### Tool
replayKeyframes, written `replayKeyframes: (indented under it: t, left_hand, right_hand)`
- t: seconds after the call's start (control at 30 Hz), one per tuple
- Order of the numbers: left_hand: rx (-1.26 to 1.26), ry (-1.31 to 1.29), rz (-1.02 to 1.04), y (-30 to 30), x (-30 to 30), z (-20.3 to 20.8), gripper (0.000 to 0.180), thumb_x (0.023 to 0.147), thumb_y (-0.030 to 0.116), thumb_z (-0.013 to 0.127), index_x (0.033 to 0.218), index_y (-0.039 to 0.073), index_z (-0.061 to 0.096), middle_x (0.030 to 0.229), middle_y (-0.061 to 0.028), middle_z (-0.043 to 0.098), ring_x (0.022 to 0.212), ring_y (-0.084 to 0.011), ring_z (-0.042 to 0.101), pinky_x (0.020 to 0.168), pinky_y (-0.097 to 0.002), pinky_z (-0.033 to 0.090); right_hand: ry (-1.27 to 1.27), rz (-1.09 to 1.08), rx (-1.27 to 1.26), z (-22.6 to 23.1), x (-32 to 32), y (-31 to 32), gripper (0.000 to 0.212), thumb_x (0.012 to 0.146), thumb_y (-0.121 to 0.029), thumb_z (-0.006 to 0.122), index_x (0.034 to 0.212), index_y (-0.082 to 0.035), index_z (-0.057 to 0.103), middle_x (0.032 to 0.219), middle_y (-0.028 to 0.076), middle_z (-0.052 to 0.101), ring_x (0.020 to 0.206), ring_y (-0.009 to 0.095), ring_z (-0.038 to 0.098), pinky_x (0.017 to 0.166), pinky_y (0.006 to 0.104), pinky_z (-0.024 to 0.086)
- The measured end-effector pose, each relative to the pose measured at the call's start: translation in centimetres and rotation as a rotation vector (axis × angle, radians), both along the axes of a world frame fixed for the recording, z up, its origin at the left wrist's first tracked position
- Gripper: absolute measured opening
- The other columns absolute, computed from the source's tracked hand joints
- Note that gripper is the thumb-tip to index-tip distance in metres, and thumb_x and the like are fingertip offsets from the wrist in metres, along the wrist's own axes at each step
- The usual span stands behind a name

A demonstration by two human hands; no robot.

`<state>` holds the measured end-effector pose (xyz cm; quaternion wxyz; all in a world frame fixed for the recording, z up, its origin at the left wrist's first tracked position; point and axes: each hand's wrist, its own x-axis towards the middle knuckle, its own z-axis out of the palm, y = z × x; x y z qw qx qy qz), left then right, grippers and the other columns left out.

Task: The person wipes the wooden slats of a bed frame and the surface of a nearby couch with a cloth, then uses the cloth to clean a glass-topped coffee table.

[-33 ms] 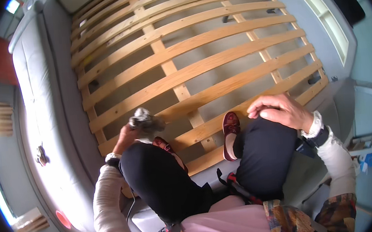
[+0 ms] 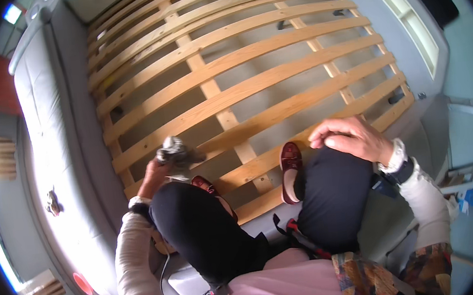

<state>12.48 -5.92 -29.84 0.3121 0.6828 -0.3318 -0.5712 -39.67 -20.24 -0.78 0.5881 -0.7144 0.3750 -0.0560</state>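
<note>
My left hand [image 2: 154, 177] is closed on a crumpled grey-and-white cloth [image 2: 175, 154], held over the near left part of a wooden slatted bed base [image 2: 265, 94]. The cloth hangs past my fingers, just beyond my left knee [image 2: 175, 207]. On my right knee [image 2: 338, 180] rests my right hand [image 2: 358, 139], holding nothing, its fingers reaching loosely forward and slightly bent. Beneath my hands, my dark red shoes [image 2: 290, 162] stand at the near slats.
A padded grey side panel [image 2: 50, 127] runs along the left, with a small crumpled grey object [image 2: 52, 202] on it. At the right is a grey frame side with a white recessed shelf [image 2: 401, 15]. A thin dark cable [image 2: 162, 276] hangs by my left arm. Gaps separate the slats.
The whole view has shifted slightly. My left hand still grips the cloth, and my right hand stays on the knee.
</note>
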Motion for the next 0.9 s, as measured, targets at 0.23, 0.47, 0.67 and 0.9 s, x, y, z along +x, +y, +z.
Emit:
replayKeyframes:
  t: [0.23,0.47,0.67,0.9]
  left_hand:
    - [-0.197,0.093,0.022,-0.6,-1.5,14.6,0.031,0.104,0.018,0.066,0.13,0.002,0.064,0.114,-0.0013,0.07,0.102,-0.0113,0.065,0.086,-0.0292,0.055]
    - [-0.293,0.055,0.074,-2.0,-5.9,25.6,0.036,0.103,0.021,0.065,0.135,0.005,0.06,0.124,-0.0041,0.067,0.11,-0.0148,0.066,0.092,-0.029,0.056]
    - [-0.449,-0.057,-0.069,-3.3,-11.0,30.3,0.038,0.106,0.023,0.06,0.139,0.003,0.057,0.129,-0.004,0.065,0.116,-0.0141,0.064,0.095,-0.0286,0.053]
    - [-0.681,-0.227,-0.228,-7.1,-20.6,34.4,0.038,0.107,0.021,0.058,0.141,0.003,0.054,0.132,-0.0072,0.064,0.122,-0.0175,0.062,0.103,-0.0325,0.052]
  right_hand:
    - [-0.183,-0.005,-0.256,-1.5,-4.5,0.5,0.031,0.105,-0.027,0.057,0.119,-0.001,0.067,0.115,0.012,0.073,0.108,0.024,0.07,0.095,0.0342,0.053]
    - [-0.137,-0.032,-0.378,-1.1,-8.7,0.7,0.033,0.104,-0.034,0.061,0.118,-0.004,0.067,0.11,0.012,0.073,0.104,0.027,0.071,0.092,0.0364,0.054]
    - [-0.069,-0.043,-0.497,0.1,-13.0,0.9,0.039,0.101,-0.036,0.066,0.123,-0.004,0.066,0.116,0.013,0.073,0.109,0.024,0.071,0.093,0.0348,0.056]
    - [-0.251,0.009,-0.53,1.9,-11.2,0.4,0.081,0.096,-0.05,0.071,0.159,-0.013,0.036,0.15,0.02,0.051,0.122,0.031,0.064,0.098,0.0409,0.057]
